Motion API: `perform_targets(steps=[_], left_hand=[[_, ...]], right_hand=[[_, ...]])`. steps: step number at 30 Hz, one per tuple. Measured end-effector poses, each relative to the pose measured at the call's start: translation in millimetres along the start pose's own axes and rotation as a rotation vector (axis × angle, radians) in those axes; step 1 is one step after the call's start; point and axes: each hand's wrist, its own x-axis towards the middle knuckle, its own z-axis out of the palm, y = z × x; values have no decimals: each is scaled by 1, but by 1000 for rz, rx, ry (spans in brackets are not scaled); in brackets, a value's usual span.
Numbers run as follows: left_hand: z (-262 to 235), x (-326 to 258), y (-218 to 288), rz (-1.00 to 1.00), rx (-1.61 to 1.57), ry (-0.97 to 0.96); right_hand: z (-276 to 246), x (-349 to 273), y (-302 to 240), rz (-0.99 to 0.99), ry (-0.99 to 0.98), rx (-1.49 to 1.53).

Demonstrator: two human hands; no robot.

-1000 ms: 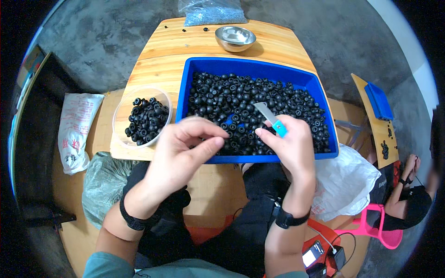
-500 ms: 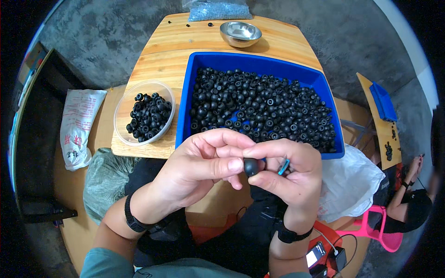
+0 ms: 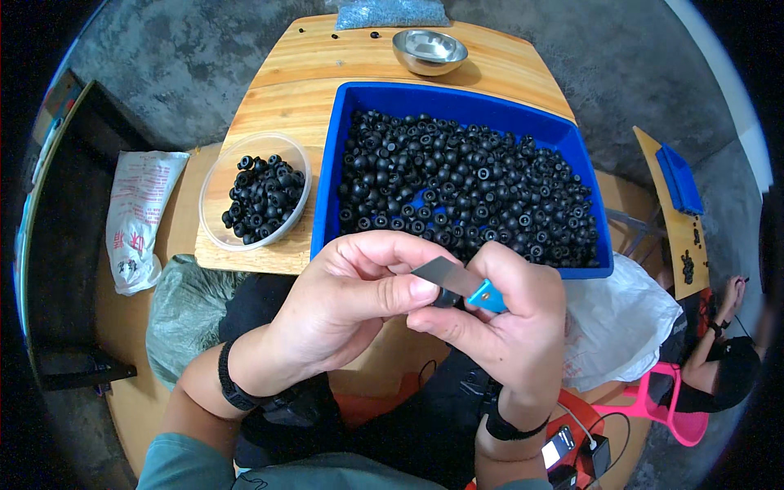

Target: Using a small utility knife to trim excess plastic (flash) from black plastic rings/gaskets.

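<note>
My left hand [image 3: 347, 286] pinches a small round black rubber-like part [image 3: 446, 299] between thumb and fingers, mostly hidden behind the thumb and blade. My right hand [image 3: 523, 314] is closed around a small knife [image 3: 487, 297] with a blue handle. Its flat, angled metal blade lies over the black part, close to my left thumb; whether it touches cannot be made out. Both hands are held just in front of a blue tray [image 3: 465, 93] with many similar black parts [image 3: 457, 167] in it. A clear round tub [image 3: 214, 214] to the left holds more of them.
A steel bowl [image 3: 429, 53] stands at the back of the wooden table [image 3: 282, 98], near a bag of bluish material [image 3: 392, 12] and a few stray black bits. White sacks [image 3: 143, 220] lie left and right. Another person's arm [image 3: 719, 318] shows at far right beside a pink stool [image 3: 674, 416].
The knife has turned in my right hand, so its blade now shows across the black part, which is more covered than before. My left hand keeps its pinch.
</note>
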Motion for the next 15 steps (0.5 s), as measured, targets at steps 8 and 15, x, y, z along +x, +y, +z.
perform_targets(steps=[8,15], left_hand=[[-1,0,1,-6,-4,17],[-3,0,0,6,17,28]], right_hand=[[3,-1,2,-6,0,-11],[3,-1,0,-22,-22,-94]])
